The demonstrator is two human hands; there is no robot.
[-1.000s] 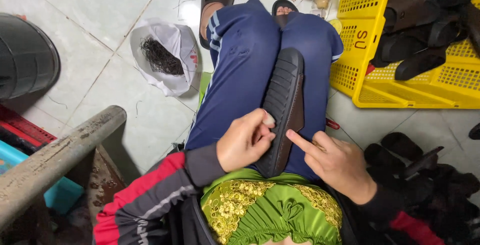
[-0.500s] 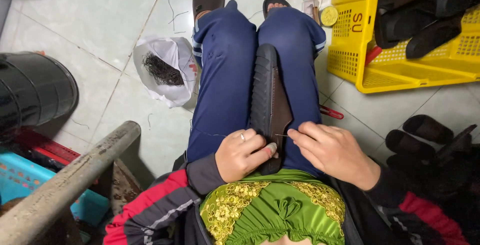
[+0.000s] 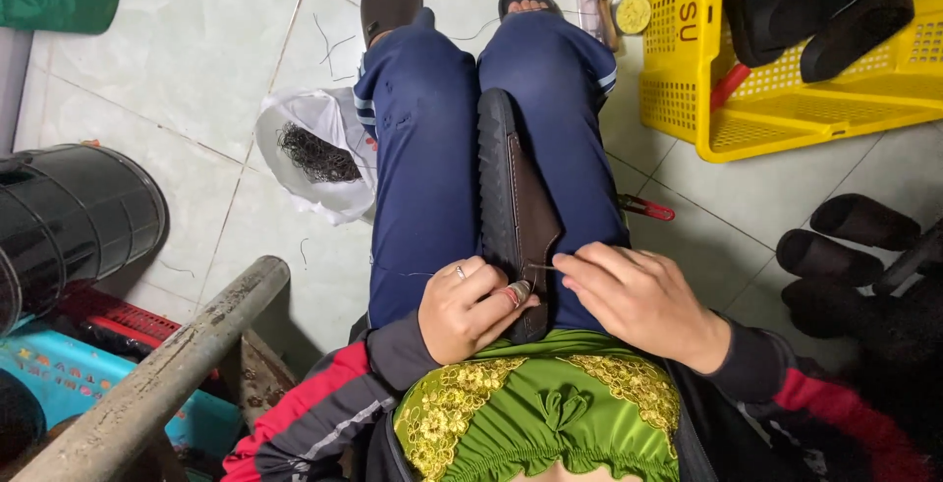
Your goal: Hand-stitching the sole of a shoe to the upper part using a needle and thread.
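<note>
Head view shows your right hand (image 3: 638, 300) has closed in since a second ago and now pinches a thread at the near end of the one dark shoe (image 3: 511, 212) lying along your lap, so the stitch is being drawn. Your left hand (image 3: 467, 307) is curled around that end. Counted: one yellow crate (image 3: 747, 109), one white bag (image 3: 314, 153).

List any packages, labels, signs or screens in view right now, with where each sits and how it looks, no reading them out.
Yellow crate: upper right on the floor, perforated plastic, dark hand-drawn marks on its near wall, dark shoes inside.
White plastic bag: floor beside the left leg, open, dark thread scraps inside.
Small round lid: top, left of the crate, yellow-green.
No signs or screens.
</note>
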